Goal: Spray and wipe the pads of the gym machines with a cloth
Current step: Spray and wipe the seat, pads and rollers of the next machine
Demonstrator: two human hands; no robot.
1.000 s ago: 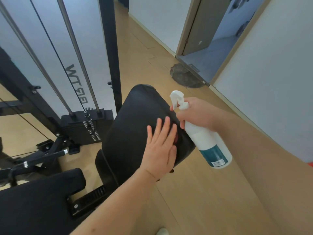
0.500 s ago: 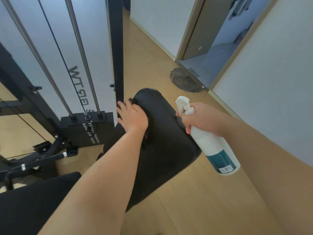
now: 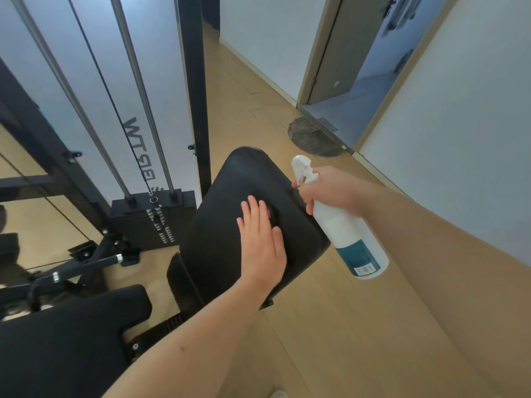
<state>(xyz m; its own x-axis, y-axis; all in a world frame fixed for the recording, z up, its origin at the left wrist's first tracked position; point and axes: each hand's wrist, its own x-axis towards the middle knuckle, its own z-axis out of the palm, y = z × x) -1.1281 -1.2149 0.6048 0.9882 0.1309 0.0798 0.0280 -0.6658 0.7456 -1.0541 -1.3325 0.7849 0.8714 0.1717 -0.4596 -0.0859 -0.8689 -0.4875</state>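
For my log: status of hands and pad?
Left hand flat on back pad, dark cloth beneath. Right hand grips spray bottle. Nothing seen in the way.

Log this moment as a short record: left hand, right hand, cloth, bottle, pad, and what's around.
left hand: flat, fingers straight, pressing on the pad
right hand: grips the spray bottle at its neck
cloth: mostly hidden under the left hand, only a dark edge shows
spray bottle: white, teal label, nozzle end up, by the pad's right edge
pad: black, tilted
around: weight stack behind the pad, wooden floor, open doorway
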